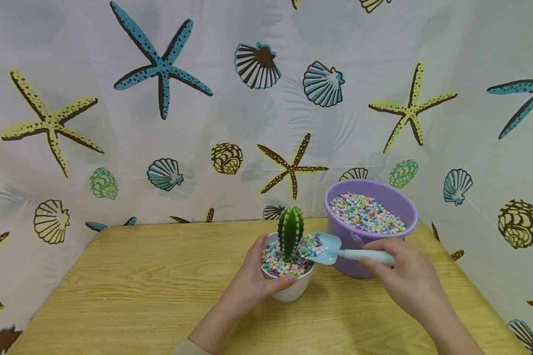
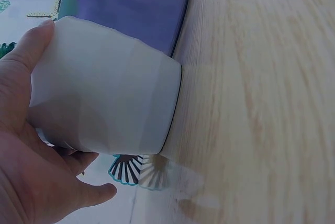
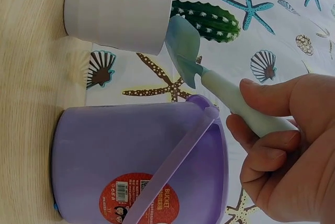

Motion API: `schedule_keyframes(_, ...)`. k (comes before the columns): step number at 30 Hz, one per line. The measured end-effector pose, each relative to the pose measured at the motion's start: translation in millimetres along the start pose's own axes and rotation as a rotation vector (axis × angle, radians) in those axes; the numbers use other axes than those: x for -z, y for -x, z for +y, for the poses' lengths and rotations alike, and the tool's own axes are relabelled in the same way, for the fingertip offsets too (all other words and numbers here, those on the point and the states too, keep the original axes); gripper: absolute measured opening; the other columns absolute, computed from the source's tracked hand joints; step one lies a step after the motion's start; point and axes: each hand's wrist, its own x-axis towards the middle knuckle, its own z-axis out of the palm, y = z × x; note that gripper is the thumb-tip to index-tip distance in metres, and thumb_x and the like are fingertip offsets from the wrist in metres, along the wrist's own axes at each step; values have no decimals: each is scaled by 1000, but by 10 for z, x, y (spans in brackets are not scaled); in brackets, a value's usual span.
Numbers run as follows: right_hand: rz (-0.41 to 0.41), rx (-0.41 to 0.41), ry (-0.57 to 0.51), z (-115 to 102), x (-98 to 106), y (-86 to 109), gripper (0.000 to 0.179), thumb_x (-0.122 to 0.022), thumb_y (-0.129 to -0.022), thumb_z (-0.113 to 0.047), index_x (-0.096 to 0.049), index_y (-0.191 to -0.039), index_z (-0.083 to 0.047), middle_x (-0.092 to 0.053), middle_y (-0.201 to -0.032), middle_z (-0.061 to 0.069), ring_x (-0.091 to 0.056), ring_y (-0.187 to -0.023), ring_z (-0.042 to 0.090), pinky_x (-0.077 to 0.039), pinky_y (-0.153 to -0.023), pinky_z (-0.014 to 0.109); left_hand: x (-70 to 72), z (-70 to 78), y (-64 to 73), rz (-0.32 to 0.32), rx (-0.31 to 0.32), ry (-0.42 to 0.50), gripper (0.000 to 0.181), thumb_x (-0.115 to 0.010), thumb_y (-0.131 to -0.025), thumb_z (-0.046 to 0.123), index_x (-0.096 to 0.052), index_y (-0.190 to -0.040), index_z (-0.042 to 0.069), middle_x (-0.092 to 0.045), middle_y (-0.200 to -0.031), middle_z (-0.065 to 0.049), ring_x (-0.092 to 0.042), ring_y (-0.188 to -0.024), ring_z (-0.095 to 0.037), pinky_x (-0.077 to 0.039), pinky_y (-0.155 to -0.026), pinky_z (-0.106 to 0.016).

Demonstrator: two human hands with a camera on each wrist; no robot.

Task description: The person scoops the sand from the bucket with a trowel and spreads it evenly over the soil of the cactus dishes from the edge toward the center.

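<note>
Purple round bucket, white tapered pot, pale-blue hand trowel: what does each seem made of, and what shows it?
Bucket: probably satin plastic; even colour, moulded-looking rim.
Pot: smooth ceramic or plastic; its plain wall leaves this open.
Trowel: likely smooth plastic, perhaps painted metal blade; evenly coloured parts.

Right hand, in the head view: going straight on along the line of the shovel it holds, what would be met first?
Probably the cactus: the shovel in the right hand points towards it. Whether they touch is unclear.
</note>
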Motion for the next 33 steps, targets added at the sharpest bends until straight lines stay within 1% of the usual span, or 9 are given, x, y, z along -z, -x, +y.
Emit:
schedule_keyframes(5,4,8,17,-11,-30,11,22,-86,-100,-33,-82,-116,-18,-75,-108,-5,-60,-85,18,-50,-74,37,0,-4,-2,1,4,-5,126,-96,-85,52,-19,-177,13,-29,-175,-24,-38,-156,-48,-35,-123,-70)
schedule_keyframes(9,11,16,31,-22,-43,22,21,-86,-100,-32,-83,-116,-19,-75,-110,-5,-61,-86,18,-51,-75,38,-4,-2,1,0,8,-4,127,-96,-85,52,-18,-177,13,-28,-176,-25,-37,-157,-49,-35,-123,-70)
schedule_keyframes(15,37,53,58,-33,-69,28,21,-87,-99,-31,-83,-116,-19,-76,-113,-5,-63,-89,17,-52,-77,40,-9,1,1,7,9,5,127,-97,-85,52,-18,-177,14,-28,-175,-25,-37,-156,-49,-35,-123,-69)
schedule_keyframes(20,66,81,83,-39,-91,40,20,-88,-98,-29,-83,-115,-19,-77,-112,-5,-66,-91,17,-53,-76,42,-21,27,4,19,5,13,126,-97,-85,50,-19,-176,13,-32,-173,-26,-40,-154,-48,-35,-123,-68)
schedule_keyframes(26,107,127,110,-68,-116,44,20,-89,-96,-25,-83,-114,-18,-77,-111,-4,-70,-94,21,-57,-76,48,-63,49,2,54,9,38,123,-99,-84,46,-23,-174,12,-39,-166,-27,-46,-150,-46,-38,-122,-66)
schedule_keyframes(29,133,155,129,-77,-139,47,21,-90,-95,-22,-82,-113,-17,-76,-109,-3,-72,-92,22,-59,-74,50,-87,63,6,72,7,46,121,-99,-83,44,-25,-173,12,-42,-163,-26,-48,-148,-45,-39,-122,-64)
schedule_keyframes(33,161,184,141,-85,-170,59,22,-92,-93,-20,-82,-112,-16,-75,-105,-2,-71,-87,20,-59,-72,48,-112,80,11,86,11,48,120,-100,-83,42,-26,-172,11,-44,-160,-25,-50,-146,-44,-41,-122,-63)
